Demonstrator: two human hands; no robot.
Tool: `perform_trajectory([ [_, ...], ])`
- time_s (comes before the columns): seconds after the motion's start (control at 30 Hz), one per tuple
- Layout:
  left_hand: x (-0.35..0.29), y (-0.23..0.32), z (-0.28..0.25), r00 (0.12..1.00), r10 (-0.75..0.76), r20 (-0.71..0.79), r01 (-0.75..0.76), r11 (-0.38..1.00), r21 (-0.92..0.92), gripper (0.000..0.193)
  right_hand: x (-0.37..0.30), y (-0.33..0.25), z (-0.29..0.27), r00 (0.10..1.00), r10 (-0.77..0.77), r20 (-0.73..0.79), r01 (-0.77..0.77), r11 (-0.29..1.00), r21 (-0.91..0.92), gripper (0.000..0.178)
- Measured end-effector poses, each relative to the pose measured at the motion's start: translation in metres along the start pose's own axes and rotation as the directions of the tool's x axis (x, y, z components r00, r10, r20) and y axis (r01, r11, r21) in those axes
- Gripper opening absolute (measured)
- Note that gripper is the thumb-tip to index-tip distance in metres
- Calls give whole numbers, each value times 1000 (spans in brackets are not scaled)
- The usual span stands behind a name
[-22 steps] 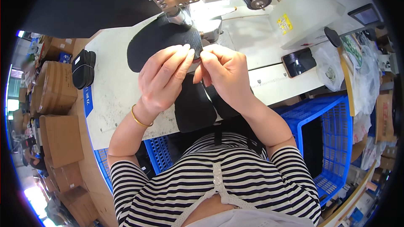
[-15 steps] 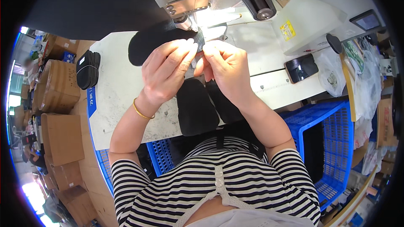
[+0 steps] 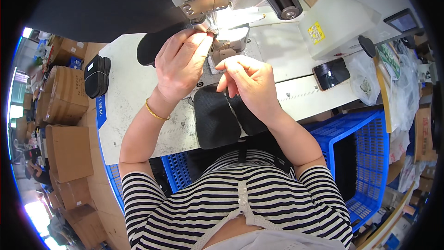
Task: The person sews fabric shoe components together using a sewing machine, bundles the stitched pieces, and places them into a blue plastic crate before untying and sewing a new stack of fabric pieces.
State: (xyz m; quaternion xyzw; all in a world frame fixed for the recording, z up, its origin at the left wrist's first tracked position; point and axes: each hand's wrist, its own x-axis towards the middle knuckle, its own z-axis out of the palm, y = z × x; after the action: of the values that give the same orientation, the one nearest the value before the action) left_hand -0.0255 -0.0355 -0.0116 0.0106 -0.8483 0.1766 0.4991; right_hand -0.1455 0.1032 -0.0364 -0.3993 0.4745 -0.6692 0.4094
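My left hand (image 3: 181, 62) is closed in a pinch right at the needle area of a sewing machine (image 3: 203, 4). What lies between its fingertips is hidden. A rounded black fabric piece (image 3: 150, 48) rests behind this hand, its right part covered by the fingers. Lower and to the right, my right hand (image 3: 247, 76) hovers near the machine's small work arm, fingers loosely bent and apart, with nothing visible in them. Two black padded pieces lie side by side at the table's near edge: the left one (image 3: 216, 118) and the right one (image 3: 249, 115), partly under my right hand.
A strapped bundle of black pieces (image 3: 96, 77) sits at the table's left end. A phone (image 3: 331, 74) and a clear plastic bag (image 3: 364, 81) lie on the right. Blue crates (image 3: 370, 157) stand below the table, and cardboard boxes (image 3: 68, 150) on the floor at left.
My hands have parted: the left moved slightly up toward the needle, the right drew back down. The dark strip between them is no longer visible. The rounded black piece shifted a little left.
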Motion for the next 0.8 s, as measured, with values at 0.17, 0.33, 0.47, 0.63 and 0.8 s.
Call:
perform_trajectory([
  [0.17,-12,-14,-2,998,-48,44,50,998,-32,32,-2,-2,-3,1000,31,7,-31,999,-15,20],
  [0.33,-36,-55,-12,969,3,249,48,979,-196,50,2,-1,7,999,35,-15,-34,998,57,21],
  [0.47,-42,-72,-9,913,75,400,-14,988,-153,55,10,2,14,1000,-10,-2,10,999,42,22],
  [0.63,-38,-75,0,924,135,358,-79,983,-166,60,10,2,14,1000,-23,3,23,1000,2,22],
  [0.8,-40,-74,1,931,143,335,-76,976,-204,46,9,4,12,999,-31,10,31,999,-32,23],
])
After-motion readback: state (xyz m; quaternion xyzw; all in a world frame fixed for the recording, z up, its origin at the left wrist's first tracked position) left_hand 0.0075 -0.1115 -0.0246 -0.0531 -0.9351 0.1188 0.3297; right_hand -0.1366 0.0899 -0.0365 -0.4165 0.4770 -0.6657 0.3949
